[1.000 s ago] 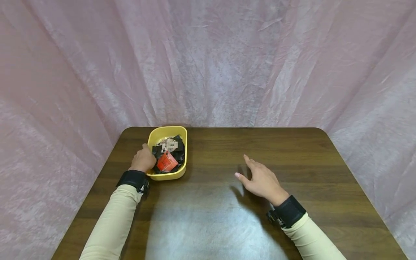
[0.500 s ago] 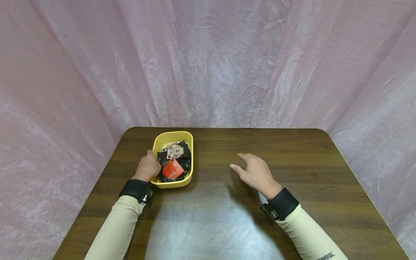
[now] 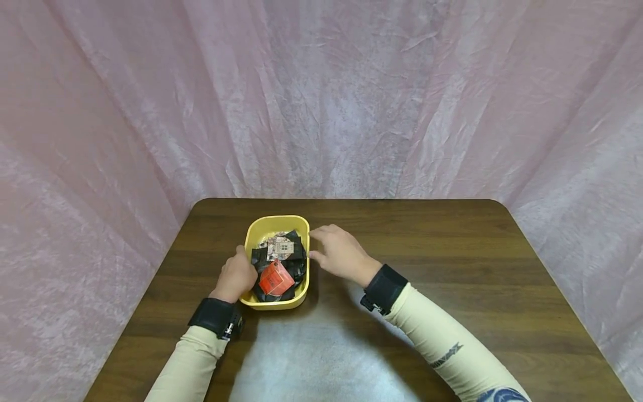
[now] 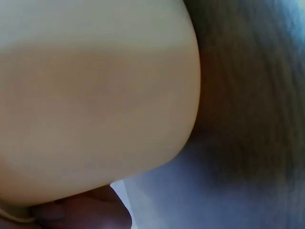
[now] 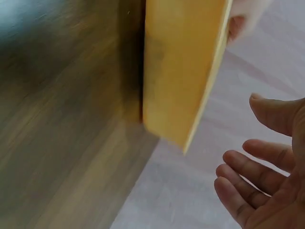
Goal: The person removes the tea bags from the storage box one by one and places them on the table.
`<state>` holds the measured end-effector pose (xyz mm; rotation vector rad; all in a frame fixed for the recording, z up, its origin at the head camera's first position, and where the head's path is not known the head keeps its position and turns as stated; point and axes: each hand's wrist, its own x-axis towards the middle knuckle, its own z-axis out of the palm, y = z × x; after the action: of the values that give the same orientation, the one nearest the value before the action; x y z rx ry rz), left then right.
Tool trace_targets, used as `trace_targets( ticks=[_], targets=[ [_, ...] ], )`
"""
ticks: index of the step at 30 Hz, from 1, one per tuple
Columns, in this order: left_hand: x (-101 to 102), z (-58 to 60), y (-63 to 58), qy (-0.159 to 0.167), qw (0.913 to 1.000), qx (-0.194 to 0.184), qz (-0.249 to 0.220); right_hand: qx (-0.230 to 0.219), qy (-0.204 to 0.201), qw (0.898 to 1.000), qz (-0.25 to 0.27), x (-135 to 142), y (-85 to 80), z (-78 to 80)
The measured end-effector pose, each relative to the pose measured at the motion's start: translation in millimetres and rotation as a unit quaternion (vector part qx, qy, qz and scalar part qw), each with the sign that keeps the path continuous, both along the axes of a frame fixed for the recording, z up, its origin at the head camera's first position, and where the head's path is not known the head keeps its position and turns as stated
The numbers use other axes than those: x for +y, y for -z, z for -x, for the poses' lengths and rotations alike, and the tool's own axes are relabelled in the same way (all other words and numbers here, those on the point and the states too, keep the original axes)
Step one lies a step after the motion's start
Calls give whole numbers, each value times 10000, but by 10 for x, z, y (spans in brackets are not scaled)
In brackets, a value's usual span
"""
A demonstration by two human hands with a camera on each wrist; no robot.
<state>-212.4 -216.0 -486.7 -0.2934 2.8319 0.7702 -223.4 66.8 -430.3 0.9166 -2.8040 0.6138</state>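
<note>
Yellow bin (image 3: 273,305) upright on table (image 3: 452,234); black packets (image 3: 297,269), red packet (image 3: 276,277) inside.

The left hand (image 3: 234,277) seemingly hides part of the yellow bin (image 3: 275,306).

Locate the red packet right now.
In the head view, the red packet lies left of centre, in the near half of the yellow bin, among black packets, just right of the left hand.
</note>
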Motion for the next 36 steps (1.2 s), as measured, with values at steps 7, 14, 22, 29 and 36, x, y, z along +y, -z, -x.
trace_targets(
  ticks=[7, 14, 22, 29, 36],
  targets=[
    [51, -39, 29, 19, 10000, 76, -61, -285, -749, 9870, -1391, -477, 90, 157],
    [94, -40, 21, 116, 9998, 140, -93, -600, -776, 9711, -2176, -641, 273, 296],
    [98, -53, 15, 4, 9998, -98, -176, -246, -451, 9729, -2252, -744, 399, 300],
    [69, -39, 24, 16, 9998, -31, -184, 478, -205, 9847, -1665, -762, 449, 282],
    [27, -36, 7, -62, 9997, -175, -131, 893, -127, 9883, -1231, -771, 458, 272]
  ],
)
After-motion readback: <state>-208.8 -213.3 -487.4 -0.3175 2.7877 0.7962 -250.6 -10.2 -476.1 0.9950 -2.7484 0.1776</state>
